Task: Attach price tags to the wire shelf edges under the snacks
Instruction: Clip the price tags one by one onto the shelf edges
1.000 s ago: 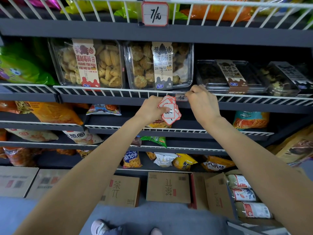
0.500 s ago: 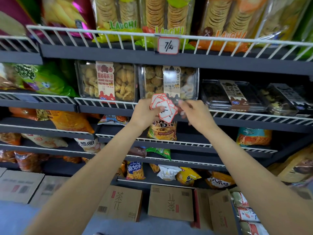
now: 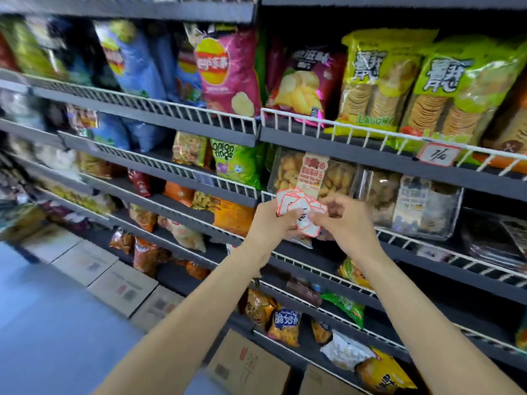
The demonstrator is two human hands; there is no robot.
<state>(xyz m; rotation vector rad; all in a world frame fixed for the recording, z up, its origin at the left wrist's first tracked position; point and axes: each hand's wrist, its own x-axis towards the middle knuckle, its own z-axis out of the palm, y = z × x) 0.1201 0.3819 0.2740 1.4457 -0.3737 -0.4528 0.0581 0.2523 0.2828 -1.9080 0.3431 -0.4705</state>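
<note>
Tags point(image 3: 298, 212): small white cards, red borders, fanned in bunch, print blurred. Gripped in left hand point(image 3: 269, 223); right hand point(image 3: 346, 223) pinching lower tag, probably by corner. Held before wire edge point(image 3: 445, 252) below clear tubs point(image 3: 313, 175) of cookies. One tag point(image 3: 439, 155) already clipped on edge above, under cracker bags point(image 3: 379, 81).

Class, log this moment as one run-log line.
left hand: holds price tags | right hand: pinches one tag | clipped tag: on upper wire shelf edge
</note>
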